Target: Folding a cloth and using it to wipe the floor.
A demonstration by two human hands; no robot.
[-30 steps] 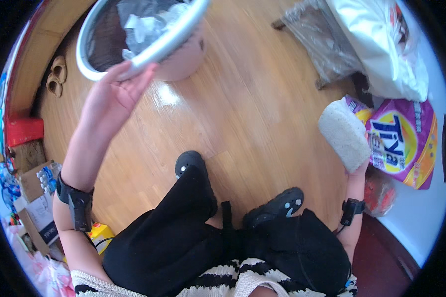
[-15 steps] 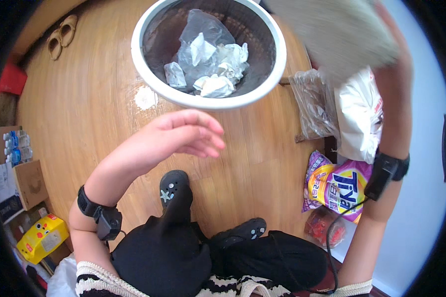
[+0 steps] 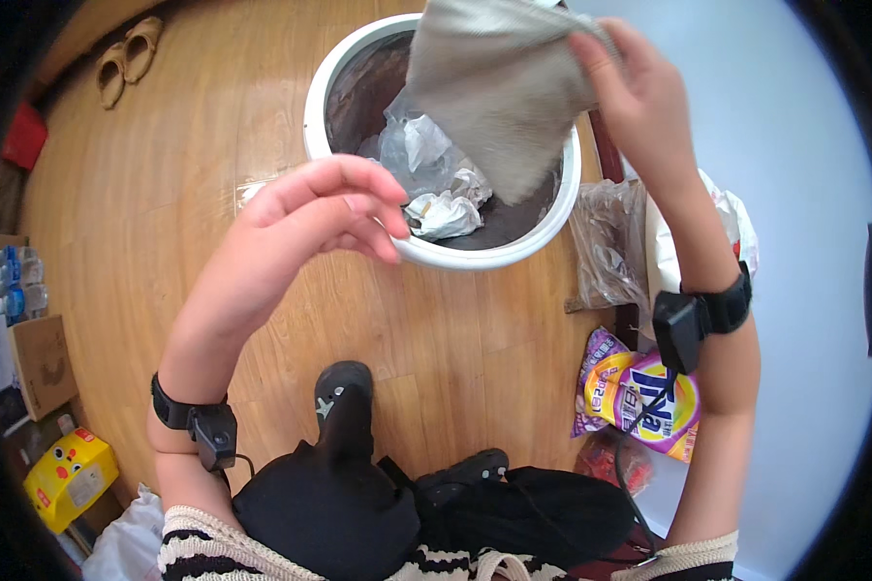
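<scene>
A grey-beige cloth (image 3: 504,92) hangs from my right hand (image 3: 644,102), pinched at its upper right corner between thumb and fingers. It spreads over the right part of a round trash bin (image 3: 317,126) with a white rim and dark inside, hiding some of it. Crumpled white paper (image 3: 448,215) and a clear plastic bag (image 3: 407,160) lie in the bin. My left hand (image 3: 300,213) is at the bin's near left rim, fingers curved and apart, holding nothing. Whether its fingertips touch the rim, I cannot tell.
At the right, by the pale wall, are a white plastic bag (image 3: 731,208), clear plastic wrapping (image 3: 606,242) and a purple-yellow packet (image 3: 639,392). Along the left stand a cardboard box (image 3: 44,366), small bottles (image 3: 19,281) and a yellow pack (image 3: 73,474). Slippers (image 3: 126,63) lie far left.
My right hand has swung left and brought the cloth from the upper right to above the bin. My left hand has risen slightly to the left. The bin sits lower and farther right in view.
</scene>
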